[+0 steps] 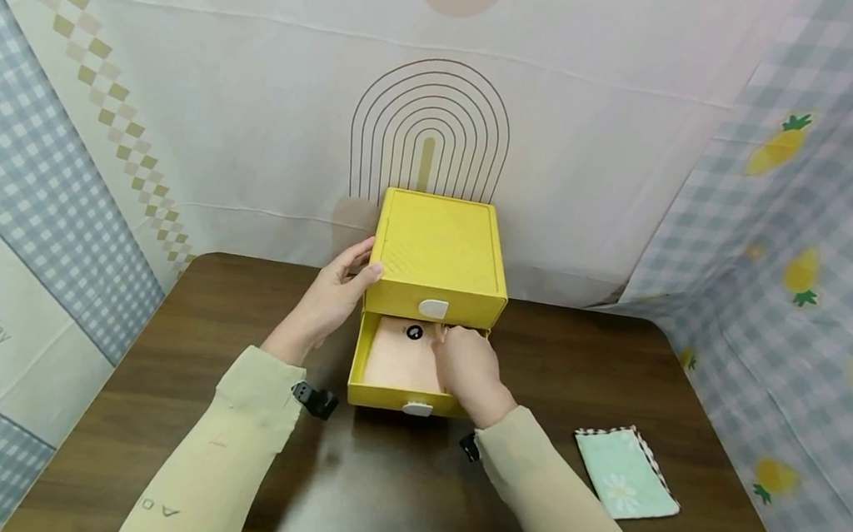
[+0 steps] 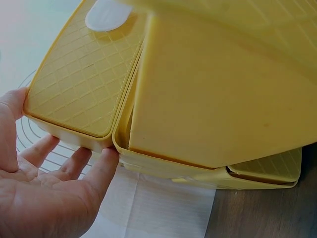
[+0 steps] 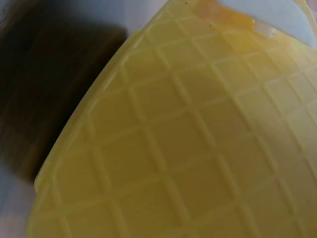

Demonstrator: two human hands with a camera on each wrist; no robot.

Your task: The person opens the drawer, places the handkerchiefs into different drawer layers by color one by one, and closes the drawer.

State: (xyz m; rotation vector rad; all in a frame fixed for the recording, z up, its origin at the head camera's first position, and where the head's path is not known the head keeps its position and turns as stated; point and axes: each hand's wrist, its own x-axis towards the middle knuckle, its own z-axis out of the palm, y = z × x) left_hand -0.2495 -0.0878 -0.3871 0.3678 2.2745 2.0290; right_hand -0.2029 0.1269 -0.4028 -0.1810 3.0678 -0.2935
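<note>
The left hand (image 1: pixel 334 296) rests flat-fingered against the yellow drawer box (image 1: pixel 438 254). The right hand (image 1: pixel 473 370) reaches into the open lower drawer (image 1: pixel 386 396); its grip cannot be determined.

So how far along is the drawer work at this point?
Done: the lower drawer of the yellow drawer box is pulled out, with a pink cloth lying inside. In hand: the left hand steadies the box's side while the right hand reaches into the drawer onto the cloth. Left: the drawer is open, and a green daisy cloth lies on the table, untouched.
</note>
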